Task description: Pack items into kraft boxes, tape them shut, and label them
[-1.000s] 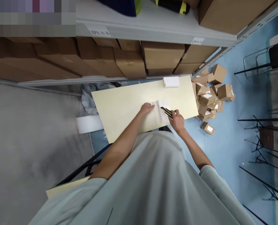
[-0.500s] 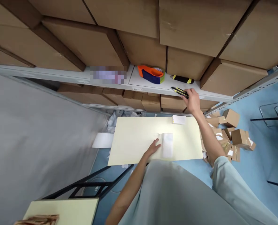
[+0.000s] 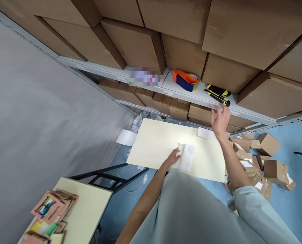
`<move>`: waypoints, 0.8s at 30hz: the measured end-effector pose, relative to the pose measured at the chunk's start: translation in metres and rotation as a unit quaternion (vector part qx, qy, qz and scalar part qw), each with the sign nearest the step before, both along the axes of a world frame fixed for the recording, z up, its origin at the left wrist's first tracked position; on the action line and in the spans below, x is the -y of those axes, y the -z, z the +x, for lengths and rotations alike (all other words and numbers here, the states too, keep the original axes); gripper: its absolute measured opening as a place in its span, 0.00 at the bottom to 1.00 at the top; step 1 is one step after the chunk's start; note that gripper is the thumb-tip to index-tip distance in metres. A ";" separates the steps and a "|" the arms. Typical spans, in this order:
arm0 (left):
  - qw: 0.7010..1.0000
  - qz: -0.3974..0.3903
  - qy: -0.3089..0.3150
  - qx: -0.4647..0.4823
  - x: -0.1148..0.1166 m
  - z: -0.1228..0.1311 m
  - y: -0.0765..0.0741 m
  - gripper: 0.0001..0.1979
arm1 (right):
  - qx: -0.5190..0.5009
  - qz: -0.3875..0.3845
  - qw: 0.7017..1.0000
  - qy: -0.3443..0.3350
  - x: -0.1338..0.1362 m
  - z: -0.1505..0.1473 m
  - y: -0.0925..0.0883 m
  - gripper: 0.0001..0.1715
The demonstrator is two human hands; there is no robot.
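On the shelf (image 3: 202, 95) two black-and-yellow utility knives lie side by side: the front utility knife (image 3: 218, 98) and, behind it, another utility knife (image 3: 219, 90). Just below the front one, my right hand (image 3: 221, 120) is open and holds nothing, its fingers loosely bent. My left hand (image 3: 173, 157) rests open on the pale yellow table (image 3: 153, 145), fingers spread, at the left edge of a white wrapped packet (image 3: 187, 157). Farther back on the table lies a small white box (image 3: 204, 133).
Tape rolls in orange, blue and green (image 3: 186, 80) sit on the shelf beside a blurred item (image 3: 144, 76). Cardboard boxes (image 3: 232, 69) fill the rack. More cartons (image 3: 275, 173) are piled on the floor at right. A second table (image 3: 95, 200) at lower left bears printed packages (image 3: 51, 210).
My right hand has let go of the utility knife, which now lies on the shelf, and has drawn back below it. The view has turned; my left hand stays by the packet.
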State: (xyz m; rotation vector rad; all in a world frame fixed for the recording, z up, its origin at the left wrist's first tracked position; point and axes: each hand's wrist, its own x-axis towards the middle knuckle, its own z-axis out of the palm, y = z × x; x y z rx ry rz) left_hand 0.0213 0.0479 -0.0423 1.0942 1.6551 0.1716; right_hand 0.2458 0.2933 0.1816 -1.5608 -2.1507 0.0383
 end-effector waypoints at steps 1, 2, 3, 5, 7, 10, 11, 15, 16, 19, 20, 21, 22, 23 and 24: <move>1.000 0.000 0.002 -0.001 -0.001 0.000 0.000 0.36 | -0.016 -0.035 0.999 0.002 0.024 0.000 0.017 0.27; 1.000 -0.001 0.005 -0.003 -0.002 0.000 0.000 0.35 | -0.033 -0.086 0.996 0.003 0.048 -0.001 0.038 0.25; 1.000 -0.003 0.010 -0.005 -0.001 0.001 0.002 0.34 | -0.051 -0.158 0.986 0.004 0.074 0.000 0.061 0.24; 1.000 -0.009 0.024 -0.007 0.002 0.006 0.006 0.34 | -0.059 -0.284 0.957 0.026 0.126 0.002 0.107 0.20; 0.999 -0.016 0.041 -0.010 0.009 0.014 0.013 0.35 | -0.054 -0.366 0.928 0.056 0.175 0.007 0.147 0.19; 0.996 0.000 0.068 -0.065 0.020 0.030 0.023 0.27 | -0.093 -0.481 0.861 0.132 0.231 0.017 0.185 0.19; 0.994 0.007 0.075 -0.085 0.023 0.034 0.025 0.25 | -0.111 -0.508 0.840 0.155 0.242 0.019 0.193 0.19; 0.990 0.014 0.090 -0.109 0.026 0.041 0.030 0.23 | -0.142 -0.541 0.807 0.189 0.254 0.021 0.215 0.19; 0.990 0.015 0.092 -0.106 0.026 0.041 0.031 0.24 | -0.145 -0.543 0.804 0.193 0.251 0.019 0.220 0.20; 0.991 0.018 0.093 -0.090 0.027 0.042 0.036 0.28 | -0.158 -0.545 0.799 0.198 0.238 0.016 0.235 0.18; 0.992 0.019 0.092 -0.081 0.029 0.045 0.037 0.29 | -0.166 -0.545 0.799 0.195 0.233 0.015 0.238 0.17; 0.993 0.021 0.090 -0.071 0.030 0.048 0.038 0.30 | -0.174 -0.544 0.799 0.189 0.229 0.015 0.241 0.15; 0.995 0.023 0.082 -0.057 0.032 0.052 0.038 0.30 | -0.182 -0.543 0.799 0.182 0.225 0.016 0.243 0.14; 0.996 0.025 0.070 -0.043 0.034 0.056 0.038 0.29 | -0.190 -0.541 0.801 0.173 0.222 0.016 0.244 0.12; 0.998 0.028 0.057 -0.030 0.036 0.060 0.037 0.28 | -0.200 -0.535 0.805 0.163 0.220 0.017 0.244 0.10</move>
